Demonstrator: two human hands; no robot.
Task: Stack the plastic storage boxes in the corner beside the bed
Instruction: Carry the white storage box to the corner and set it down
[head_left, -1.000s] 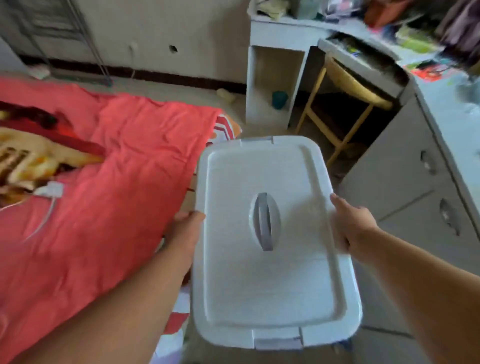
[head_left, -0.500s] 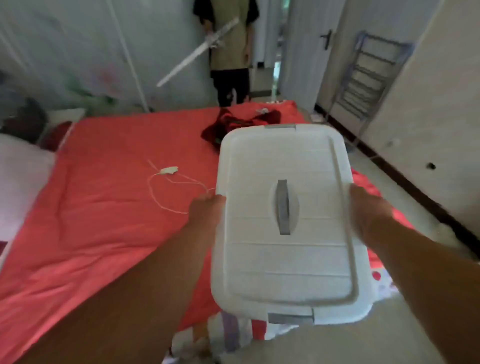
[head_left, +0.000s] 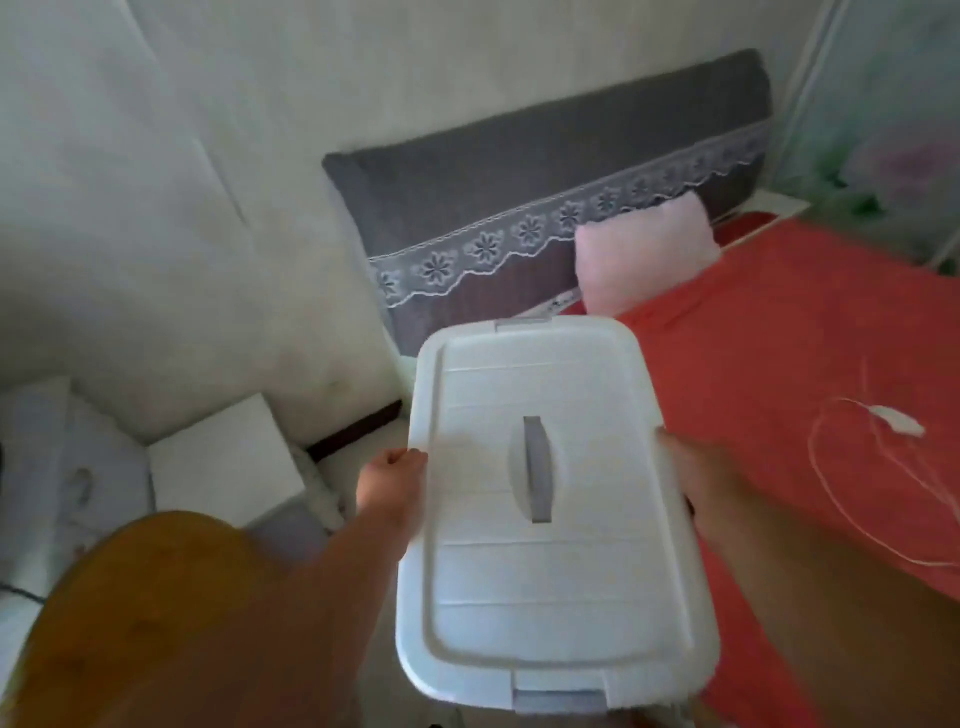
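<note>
The left hand (head_left: 390, 475) is clamped on the left long edge of a white plastic storage box (head_left: 550, 519), thumb over the lid rim; the right hand (head_left: 691, 480) grips the opposite long edge, fingers wrapped under (their tips are hidden by the box). The box hangs level between both arms, lid on, its grey handle (head_left: 537, 467) lying along the middle and a grey latch (head_left: 558, 701) at the near end.

To the right of the box is the bed (head_left: 779, 364) with a red sheet, a white cable (head_left: 883, 467) looped on it and a pink pillow (head_left: 641, 249) at the head. Behind the pillow a long grey cushion (head_left: 519, 197) with a lace strip leans on the wall.

To the left, down in the corner by the pale wall (head_left: 156, 208), another white box (head_left: 223, 457) sits on the floor, with further pale shapes left of it too blurred to name. A round wooden surface (head_left: 145, 623) fills the lower left, just beside the left forearm. Between it, the corner box and the bed edge only a narrow strip of floor shows.
</note>
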